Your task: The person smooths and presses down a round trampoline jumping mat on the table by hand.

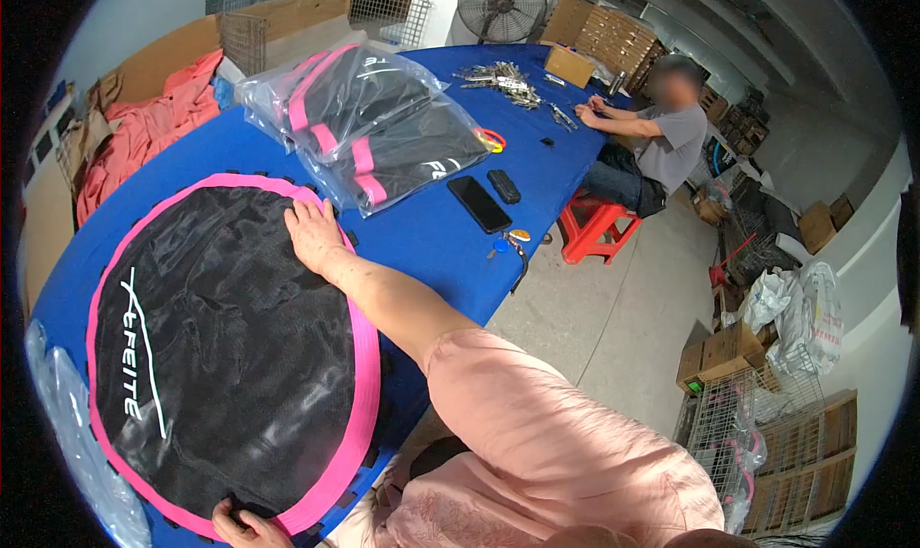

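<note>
A round black trampoline mat [240, 328] with a pink border, white lettering and small dark tabs round its edge lies flat on the blue-covered table [460, 270]. My right hand [316, 239] rests on the mat's far border, palm down with the fingers apart. At the bottom of the view, my left hand [247, 527] has its fingers and thumb bent together at the near border, gripping the mat's edge. Beyond my right hand lies a clear plastic bag [374, 122] with folded black and pink mats inside.
On the table are a phone [479, 204], a small black case [504, 186], keys [518, 236] and a heap of metal parts [503, 83]. A person [671, 131] sits at the far side on a red stool [599, 230]. Plastic wrap [81, 433] lies along the left edge.
</note>
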`<state>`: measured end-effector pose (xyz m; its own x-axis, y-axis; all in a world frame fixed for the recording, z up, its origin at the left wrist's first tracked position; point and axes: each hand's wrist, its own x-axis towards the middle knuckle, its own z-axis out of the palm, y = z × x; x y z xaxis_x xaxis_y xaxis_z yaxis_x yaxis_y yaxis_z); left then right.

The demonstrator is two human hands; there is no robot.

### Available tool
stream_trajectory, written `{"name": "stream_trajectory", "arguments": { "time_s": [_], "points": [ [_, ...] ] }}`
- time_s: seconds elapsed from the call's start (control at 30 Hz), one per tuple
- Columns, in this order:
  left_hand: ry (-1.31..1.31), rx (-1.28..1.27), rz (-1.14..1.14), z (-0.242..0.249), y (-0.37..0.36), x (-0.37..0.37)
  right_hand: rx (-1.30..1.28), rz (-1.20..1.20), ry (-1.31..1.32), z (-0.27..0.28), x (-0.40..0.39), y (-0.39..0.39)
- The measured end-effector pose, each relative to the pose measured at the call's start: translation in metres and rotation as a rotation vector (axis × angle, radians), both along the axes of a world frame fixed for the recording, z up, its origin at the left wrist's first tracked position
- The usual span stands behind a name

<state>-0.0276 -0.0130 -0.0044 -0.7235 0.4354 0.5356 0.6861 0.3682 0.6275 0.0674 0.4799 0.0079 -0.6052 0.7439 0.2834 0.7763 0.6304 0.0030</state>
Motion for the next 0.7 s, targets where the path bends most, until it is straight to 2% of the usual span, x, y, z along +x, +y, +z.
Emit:
{"name": "stream_trajectory", "arguments": {
  "time_s": [0.1,0.13,0.2,0.33,0.47,0.7],
  "points": [
    [0.103,0.011,0.063,0.014,0.010,0.008,0.052,0.002,0.007,-0.001,0.001,0.000],
    [0.095,-0.038,0.025,-0.032,-0.010,-0.018,0.027,0.015,0.008,0.001,0.003,0.000],
    [0.010,-0.049,0.038,-0.021,-0.007,-0.010,0.105,0.036,0.056,-0.015,0.001,0.009],
    [-0.016,-0.013,0.074,-0.008,0.002,0.002,0.100,0.051,0.004,0.007,0.011,0.007],
    [-0.012,-0.082,0.067,-0.002,0.000,0.003,0.179,0.030,0.054,-0.003,0.008,0.026],
    [-0.027,-0.061,0.082,0.008,0.007,0.009,0.123,-0.003,-0.010,-0.001,-0.019,0.047]
  ]
}}
